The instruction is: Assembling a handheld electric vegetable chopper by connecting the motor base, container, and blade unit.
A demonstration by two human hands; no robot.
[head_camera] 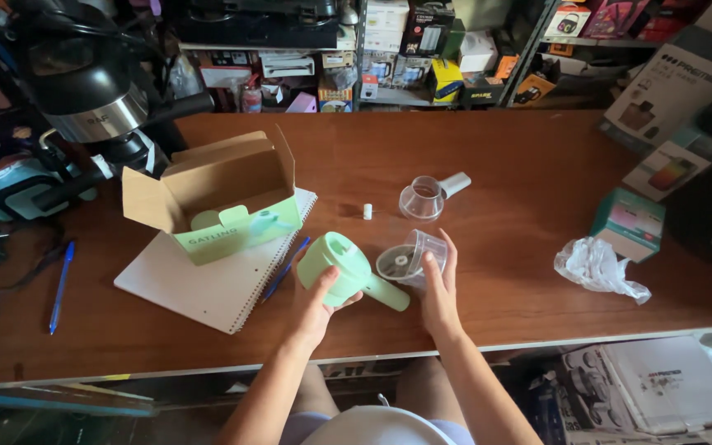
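Observation:
My left hand (316, 301) grips a pale green handheld appliance body (341, 268) with a short handle, just above the brown table (537, 165). My right hand (438, 284) holds a clear plastic cup-shaped part (412, 257) with a round disc inside, right beside the green body. Farther back on the table lies a second clear plastic cup (422, 200) with a white spout-like end. A small white cylinder (367, 211) stands to its left.
An open cardboard box (216, 194) with a green front rests on a spiral notebook (208, 284) at the left. Two blue pens (61, 284) lie nearby. A crumpled plastic bag (599, 265) and a small green box (628, 222) sit at right. Appliances crowd the far left.

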